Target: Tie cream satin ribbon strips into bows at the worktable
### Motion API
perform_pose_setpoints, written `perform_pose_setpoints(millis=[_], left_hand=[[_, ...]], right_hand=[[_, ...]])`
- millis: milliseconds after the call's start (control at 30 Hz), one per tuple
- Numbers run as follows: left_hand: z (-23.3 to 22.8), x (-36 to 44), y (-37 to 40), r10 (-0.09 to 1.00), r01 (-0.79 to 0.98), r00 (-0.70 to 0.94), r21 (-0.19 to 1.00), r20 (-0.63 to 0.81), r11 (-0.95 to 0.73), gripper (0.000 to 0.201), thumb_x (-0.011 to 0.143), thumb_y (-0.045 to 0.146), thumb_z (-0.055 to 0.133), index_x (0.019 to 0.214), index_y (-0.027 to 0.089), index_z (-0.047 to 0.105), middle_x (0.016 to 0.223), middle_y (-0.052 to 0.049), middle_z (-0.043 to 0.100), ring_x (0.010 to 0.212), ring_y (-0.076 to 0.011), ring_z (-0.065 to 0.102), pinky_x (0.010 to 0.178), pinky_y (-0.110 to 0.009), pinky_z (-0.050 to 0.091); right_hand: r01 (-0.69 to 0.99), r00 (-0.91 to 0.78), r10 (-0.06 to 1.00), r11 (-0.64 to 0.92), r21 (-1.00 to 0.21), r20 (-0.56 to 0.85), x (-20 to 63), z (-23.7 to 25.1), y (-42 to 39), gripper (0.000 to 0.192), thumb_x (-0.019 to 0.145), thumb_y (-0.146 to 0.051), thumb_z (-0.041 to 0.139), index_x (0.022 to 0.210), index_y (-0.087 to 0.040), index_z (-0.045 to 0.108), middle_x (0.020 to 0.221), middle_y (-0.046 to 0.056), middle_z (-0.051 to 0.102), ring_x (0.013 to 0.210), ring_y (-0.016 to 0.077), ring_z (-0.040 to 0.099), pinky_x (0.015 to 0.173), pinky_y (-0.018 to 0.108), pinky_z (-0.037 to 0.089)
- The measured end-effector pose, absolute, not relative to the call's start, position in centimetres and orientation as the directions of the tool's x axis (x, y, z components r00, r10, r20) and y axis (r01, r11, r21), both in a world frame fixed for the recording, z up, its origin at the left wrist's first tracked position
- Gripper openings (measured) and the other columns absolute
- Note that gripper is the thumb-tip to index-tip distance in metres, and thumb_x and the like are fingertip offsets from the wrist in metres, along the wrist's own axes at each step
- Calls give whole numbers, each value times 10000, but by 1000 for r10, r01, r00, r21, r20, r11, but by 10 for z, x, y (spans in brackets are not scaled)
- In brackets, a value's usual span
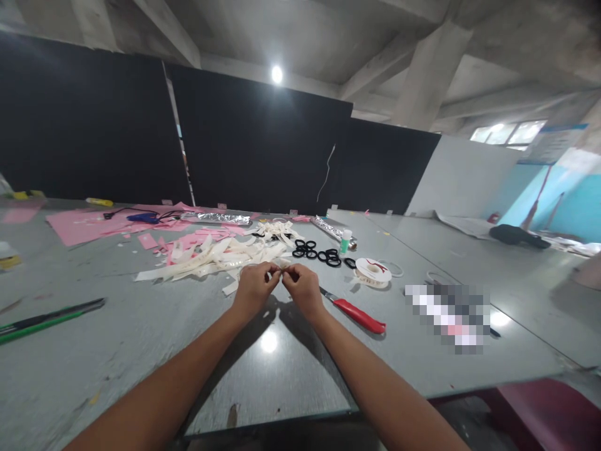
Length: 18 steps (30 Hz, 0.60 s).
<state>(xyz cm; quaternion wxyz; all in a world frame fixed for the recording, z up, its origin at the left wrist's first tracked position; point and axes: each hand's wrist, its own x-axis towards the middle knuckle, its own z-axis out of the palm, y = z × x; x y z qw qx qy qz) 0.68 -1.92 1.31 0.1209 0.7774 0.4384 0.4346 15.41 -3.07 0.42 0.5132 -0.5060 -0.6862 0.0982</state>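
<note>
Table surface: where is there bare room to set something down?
Bare: table between the forearms and green tool; also beyond the red-handled knife. Crowded: cream strips, black rings and spool past both hands.

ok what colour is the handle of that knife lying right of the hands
Red: the knife's plastic handle is bright red, lying on the grey table; the head view shows it.

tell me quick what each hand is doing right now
Left hand: fingers pinched shut on something small; too small to identify.
Right hand: pinched shut on the same small item, fingertips meeting the left's.
</note>
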Motion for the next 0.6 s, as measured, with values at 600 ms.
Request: perform_pose_setpoints(millis=[600], left_hand=[[22,14,-28,835,246,148,798,530,-550,291,823,440,514,787,166,608,745,-14,620,707,-150,533,688,-256,418]], right_hand=[[81,103,905,405,-911,412,152,16,-36,180,729,-334,582,662,-168,562,483,-58,484,365,74,450,354,186,394]])
